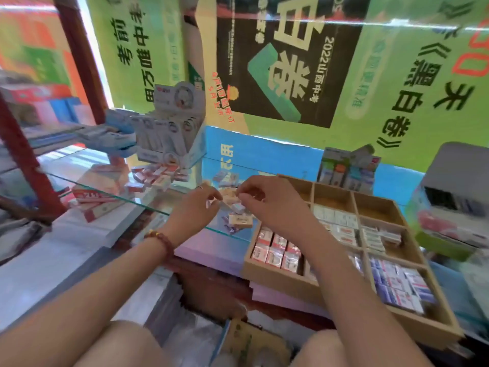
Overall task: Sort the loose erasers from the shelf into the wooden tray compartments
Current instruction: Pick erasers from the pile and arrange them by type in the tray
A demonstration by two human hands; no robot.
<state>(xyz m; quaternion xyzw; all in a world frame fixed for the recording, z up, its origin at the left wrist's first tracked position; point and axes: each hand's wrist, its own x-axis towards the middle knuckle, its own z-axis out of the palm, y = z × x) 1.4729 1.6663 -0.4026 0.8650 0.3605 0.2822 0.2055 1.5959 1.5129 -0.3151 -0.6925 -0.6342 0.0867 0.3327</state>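
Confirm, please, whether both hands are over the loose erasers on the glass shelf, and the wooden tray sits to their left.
Not quite: the head view shows the wooden tray to their right. The left hand and right hand are indeed over the loose erasers on the glass shelf.

We are looking at a small stationery shop — a glass shelf (pixel 148 205) carries a cardboard display carton (pixel 169 133) and stacks of boxed goods (pixel 98 197), a wooden tray (pixel 277 280) holds wrapped erasers (pixel 276 251) in sorted rows, and printed exam-book posters (pixel 288 62) in Chinese cover the wall behind.
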